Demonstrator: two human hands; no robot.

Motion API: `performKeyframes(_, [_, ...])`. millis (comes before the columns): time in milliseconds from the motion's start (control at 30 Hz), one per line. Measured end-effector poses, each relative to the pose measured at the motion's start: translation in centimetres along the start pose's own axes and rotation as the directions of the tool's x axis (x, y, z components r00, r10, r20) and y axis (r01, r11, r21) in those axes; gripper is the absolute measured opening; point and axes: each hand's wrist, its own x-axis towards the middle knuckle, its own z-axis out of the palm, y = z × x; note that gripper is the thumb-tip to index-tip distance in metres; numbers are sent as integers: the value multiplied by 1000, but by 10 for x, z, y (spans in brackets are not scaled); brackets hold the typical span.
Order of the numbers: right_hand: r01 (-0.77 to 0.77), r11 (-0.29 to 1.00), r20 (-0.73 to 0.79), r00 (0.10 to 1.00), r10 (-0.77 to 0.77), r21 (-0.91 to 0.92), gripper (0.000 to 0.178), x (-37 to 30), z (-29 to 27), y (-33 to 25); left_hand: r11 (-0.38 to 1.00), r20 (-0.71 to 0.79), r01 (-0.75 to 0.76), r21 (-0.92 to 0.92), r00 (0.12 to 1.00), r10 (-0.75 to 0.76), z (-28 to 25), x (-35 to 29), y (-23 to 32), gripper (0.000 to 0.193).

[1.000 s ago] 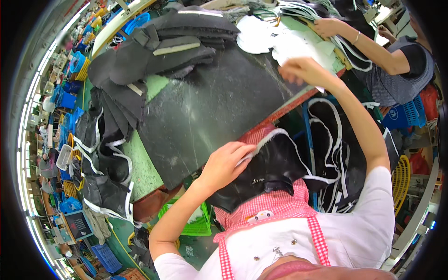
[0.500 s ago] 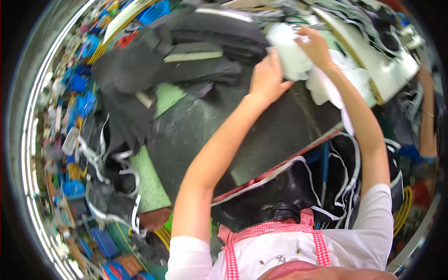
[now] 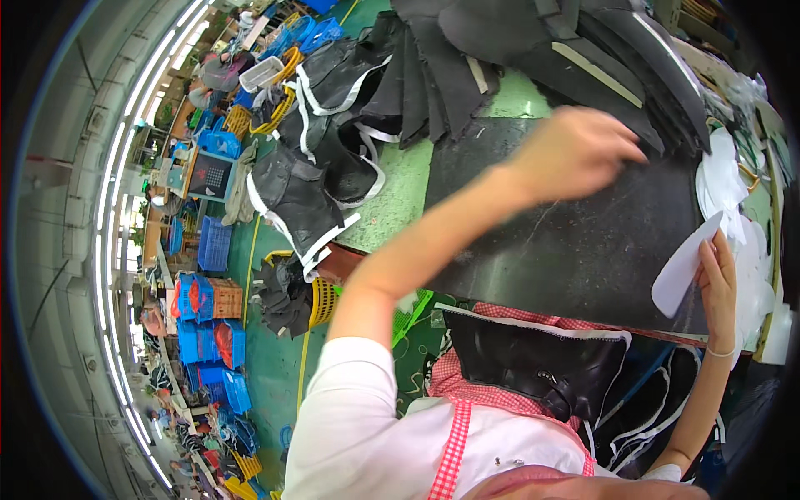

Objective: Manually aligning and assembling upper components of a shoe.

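Big workshop (image 3: 75, 292), green floor (image 3: 271, 400), then the dark surface (image 3: 567, 258). My left grip (image 3: 571, 158) hangs above that, too blurred for me to tell its state; my right grip (image 3: 717, 287) pinches a white piece (image 3: 682, 271) by its edge, over the surface's right side.

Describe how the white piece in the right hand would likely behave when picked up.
The white piece is probably fairly stiff: held near one edge by the right hand, it extends without obvious drooping. It looks thin, so it's likely light.
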Motion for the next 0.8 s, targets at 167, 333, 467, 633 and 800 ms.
performKeyframes(167, [6, 998, 37, 999, -4, -62, 21, -4, 20, -6, 779, -440, 485, 397, 846, -303, -171, -86, -68, 34])
performKeyframes(333, [-202, 979, 332, 924, 190, 3, 19, -10, 55, -28, 328, -552, 745, 582, 657, -513, -261, -209, -160, 32])
performKeyframes(467, [-241, 966, 536, 830, 154, 96, 34, -24, 58, -36, 321, -597, 810, 491, 581, -553, -277, -186, -127, 31])
performKeyframes(633, [-151, 984, 79, 984, 158, -89, 36, -23, 22, -15, 776, -418, 534, 336, 823, -385, -178, -80, -1, 20])
performKeyframes(800, [-116, 992, 125, 985, 121, -50, 37, -11, 51, -45, 916, 186, 366, 166, 900, -393, -52, -117, 71, 32])
